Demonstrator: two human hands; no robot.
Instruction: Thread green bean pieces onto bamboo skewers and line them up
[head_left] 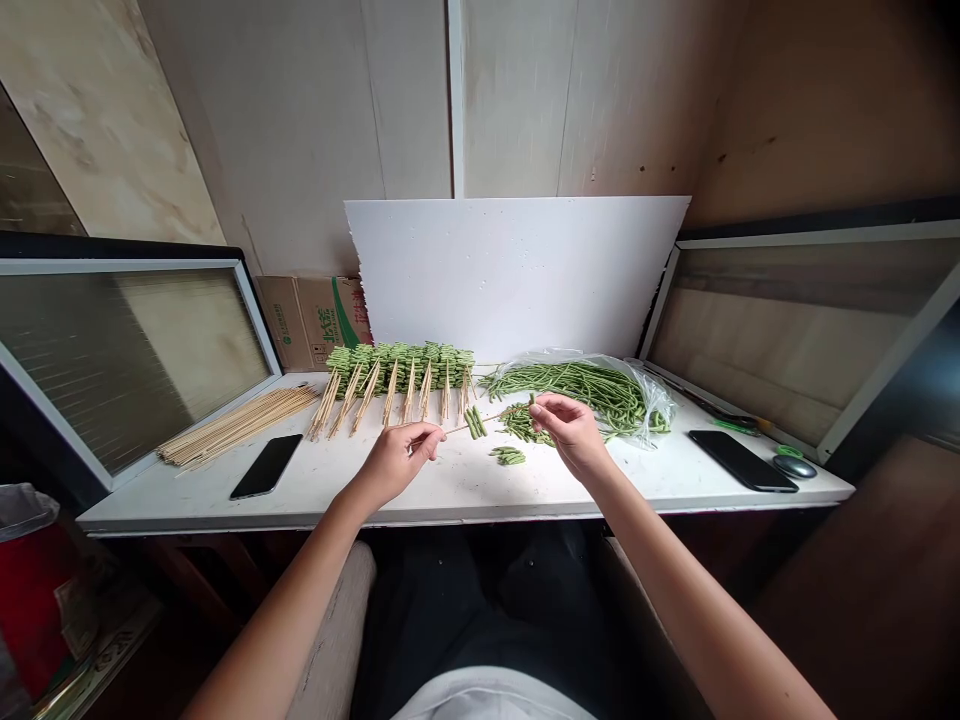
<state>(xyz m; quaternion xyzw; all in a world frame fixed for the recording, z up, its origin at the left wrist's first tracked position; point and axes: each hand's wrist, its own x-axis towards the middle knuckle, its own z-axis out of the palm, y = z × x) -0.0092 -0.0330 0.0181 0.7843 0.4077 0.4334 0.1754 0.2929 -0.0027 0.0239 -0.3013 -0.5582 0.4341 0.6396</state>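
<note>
My left hand (pixel 405 458) is closed on a thin wooden skewer (pixel 455 430) that runs to the right over the white table. Several short green bean pieces (pixel 475 423) are threaded on it between my hands. In my right hand (pixel 571 430) a short bean piece (pixel 532 399) is pinched at the skewer's right end. Below the skewer lies a small bunch of cut beans (pixel 508 456), and a larger pile of cut pieces (pixel 523 424) sits beside my right hand. Loaded bean skewers (pixel 405 368) are stacked behind my left hand, sticks toward me.
Bare skewers (pixel 240 422) and a phone (pixel 267 466) lie on the left of the table (pixel 330 500). Long beans in a plastic bag (pixel 600 388) are at back right; a black phone (pixel 741 460) and mouse (pixel 795 466) at far right. A white board (pixel 517 275) stands behind.
</note>
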